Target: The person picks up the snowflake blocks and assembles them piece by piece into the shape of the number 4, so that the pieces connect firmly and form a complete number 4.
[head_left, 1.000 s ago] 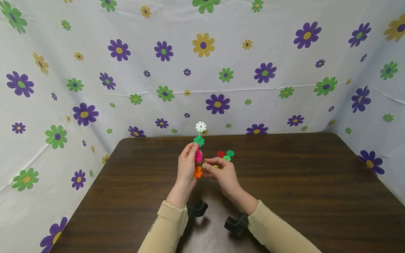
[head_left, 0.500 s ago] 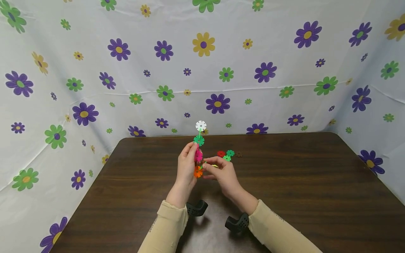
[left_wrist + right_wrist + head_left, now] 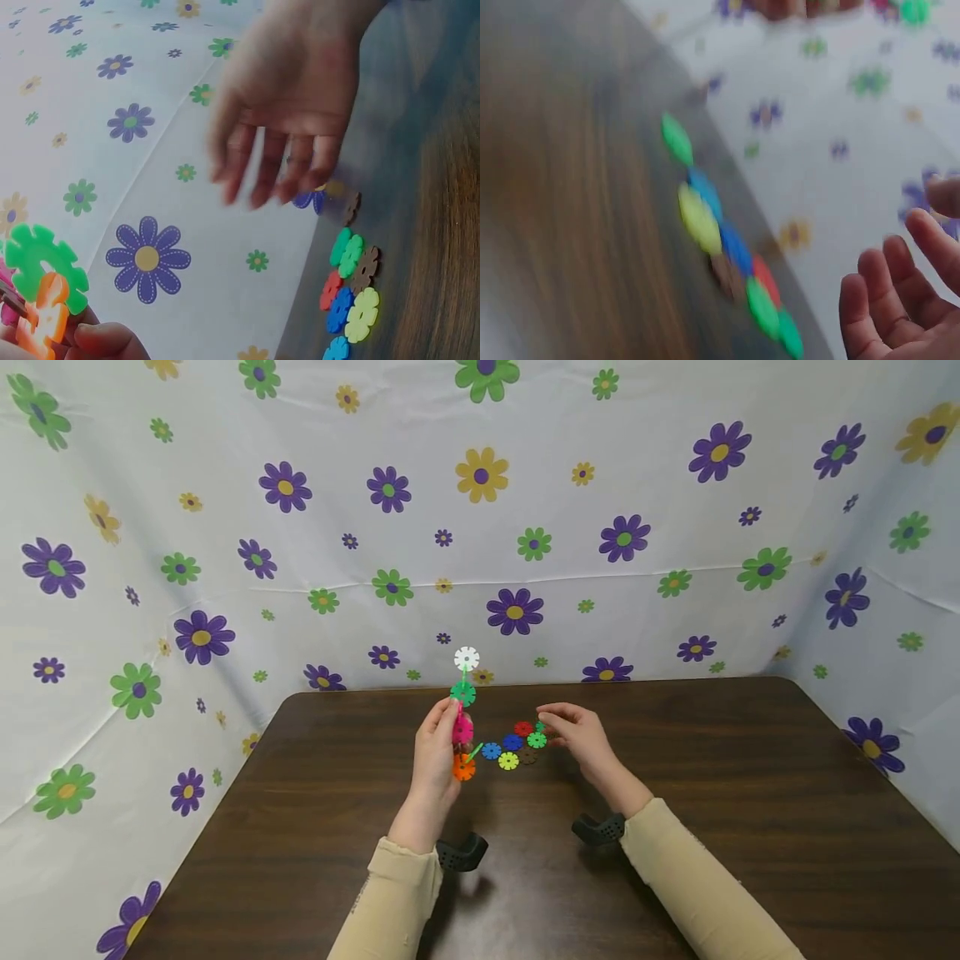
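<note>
My left hand (image 3: 433, 760) grips a chain of notched plastic discs. From top to bottom I see a white disc (image 3: 467, 658), an edge-on green one, a teal disc (image 3: 462, 694), a pink disc (image 3: 465, 729) and an orange disc (image 3: 463, 767). A light green disc (image 3: 66, 279) is joined to the orange one, clearest in the left wrist view. My right hand (image 3: 588, 743) hovers above the right end of the loose discs. Its fingers hang relaxed with nothing between them in the left wrist view.
Loose discs lie in a cluster on the dark wood table (image 3: 315, 843): light blue (image 3: 491, 751), yellow (image 3: 508, 761), dark blue (image 3: 513, 742), red (image 3: 523, 728), light green (image 3: 537, 740), brown (image 3: 528, 756). A flower-print cloth (image 3: 420, 510) hangs behind.
My right hand has let go of the light green disc and moved right, away from the chain, uncovering the loose discs. The left hand still holds the chain, nearly in place.
</note>
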A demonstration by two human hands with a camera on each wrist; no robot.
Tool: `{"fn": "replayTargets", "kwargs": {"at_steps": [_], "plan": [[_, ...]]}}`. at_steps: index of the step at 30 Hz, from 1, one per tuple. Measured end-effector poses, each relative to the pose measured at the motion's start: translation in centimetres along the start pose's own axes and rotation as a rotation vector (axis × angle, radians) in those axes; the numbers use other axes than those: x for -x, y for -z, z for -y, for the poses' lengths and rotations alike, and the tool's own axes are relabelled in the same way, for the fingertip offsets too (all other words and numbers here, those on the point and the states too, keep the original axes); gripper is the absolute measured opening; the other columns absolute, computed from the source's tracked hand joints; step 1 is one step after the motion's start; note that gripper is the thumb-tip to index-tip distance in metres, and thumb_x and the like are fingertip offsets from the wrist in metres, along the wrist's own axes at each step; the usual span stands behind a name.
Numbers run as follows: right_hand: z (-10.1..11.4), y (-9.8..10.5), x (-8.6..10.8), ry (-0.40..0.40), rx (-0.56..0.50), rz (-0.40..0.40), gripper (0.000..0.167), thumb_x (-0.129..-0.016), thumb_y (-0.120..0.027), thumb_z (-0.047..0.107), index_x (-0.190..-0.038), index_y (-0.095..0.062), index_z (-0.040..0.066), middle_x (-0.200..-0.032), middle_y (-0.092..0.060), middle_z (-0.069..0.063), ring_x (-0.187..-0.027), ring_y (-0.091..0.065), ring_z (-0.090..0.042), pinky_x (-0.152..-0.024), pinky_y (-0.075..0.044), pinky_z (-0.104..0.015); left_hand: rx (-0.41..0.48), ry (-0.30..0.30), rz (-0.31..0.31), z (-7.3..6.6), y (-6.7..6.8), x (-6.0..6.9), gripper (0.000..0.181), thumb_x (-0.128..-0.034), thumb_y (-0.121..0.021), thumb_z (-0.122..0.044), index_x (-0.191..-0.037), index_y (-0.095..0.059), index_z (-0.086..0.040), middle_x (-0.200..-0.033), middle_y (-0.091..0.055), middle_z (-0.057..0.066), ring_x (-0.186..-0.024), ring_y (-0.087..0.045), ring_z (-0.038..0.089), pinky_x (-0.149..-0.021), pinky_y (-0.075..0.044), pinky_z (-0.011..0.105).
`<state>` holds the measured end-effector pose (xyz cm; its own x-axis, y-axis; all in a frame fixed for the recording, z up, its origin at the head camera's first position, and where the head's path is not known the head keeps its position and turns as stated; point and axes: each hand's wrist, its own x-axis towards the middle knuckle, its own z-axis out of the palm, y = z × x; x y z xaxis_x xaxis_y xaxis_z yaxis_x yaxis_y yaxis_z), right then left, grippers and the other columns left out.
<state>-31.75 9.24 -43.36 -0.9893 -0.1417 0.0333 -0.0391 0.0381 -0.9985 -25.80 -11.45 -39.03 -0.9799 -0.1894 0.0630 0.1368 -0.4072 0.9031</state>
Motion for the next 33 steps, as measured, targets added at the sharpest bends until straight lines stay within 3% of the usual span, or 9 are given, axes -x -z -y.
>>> {"fn": "replayTargets", "kwargs": {"at_steps": [6,13,18,26,33], "plan": [[-1.3,3.3,-2.5,-0.052,0.308,0.017,0.038,-0.094,-0.065,0.02,-0.125,-0.062,-0.002,-0.116,-0.064,-0.017,-0.098,-0.059,-0.036,-0.079,-0.05,-0.042,0.022,0.004,-0.012,0.0,0.3,-0.1,0.014,-0.1008,-0.053,-0.022,-0.097,-0.061,-0.012,-0.072,-0.055,-0.001,-0.052,-0.044,0.007,-0.051,-0.041,0.017],[-3.1,4.6,-3.9,-0.089,0.509,0.056,0.044,-0.089,-0.069,0.016,-0.129,-0.059,0.0,-0.123,-0.059,-0.021,-0.11,-0.054,-0.034,-0.093,-0.045,-0.046,0.028,0.009,-0.008,-0.1,0.4,-0.2,0.014,-0.1009,-0.053,-0.022,-0.096,-0.062,-0.013,-0.072,-0.055,-0.002,-0.052,-0.044,0.007,-0.051,-0.041,0.017],[-3.7,5.1,-4.5,-0.045,0.645,0.064,0.05,-0.086,-0.071,0.019,-0.13,-0.059,0.0,-0.113,-0.062,-0.019,-0.103,-0.057,-0.033,-0.088,-0.046,-0.046,0.021,0.01,0.0,-0.1,0.3,-0.1,0.013,-0.1011,-0.053,-0.021,-0.097,-0.061,-0.011,-0.072,-0.055,-0.001,-0.052,-0.044,0.007,-0.05,-0.04,0.017],[-3.8,5.3,-5.0,-0.014,0.739,0.096,0.048,-0.084,-0.072,0.018,-0.128,-0.061,0.0,-0.083,-0.057,-0.007,-0.07,-0.047,-0.02,-0.063,-0.037,-0.032,0.037,-0.001,0.008,-0.3,0.3,-0.1,0.014,-0.1012,-0.053,-0.022,-0.096,-0.061,-0.012,-0.071,-0.054,-0.001,-0.052,-0.044,0.008,-0.05,-0.04,0.017],[-3.8,5.0,-4.9,0.004,0.784,0.096,0.035,-0.086,-0.07,0.016,-0.119,-0.068,0.002,-0.089,-0.06,-0.008,-0.076,-0.049,-0.022,-0.066,-0.039,-0.034,0.036,-0.011,0.011,-0.5,0.4,-0.1,0.015,-0.1012,-0.053,-0.023,-0.097,-0.062,-0.012,-0.071,-0.055,-0.001,-0.052,-0.045,0.008,-0.05,-0.04,0.018]]}}
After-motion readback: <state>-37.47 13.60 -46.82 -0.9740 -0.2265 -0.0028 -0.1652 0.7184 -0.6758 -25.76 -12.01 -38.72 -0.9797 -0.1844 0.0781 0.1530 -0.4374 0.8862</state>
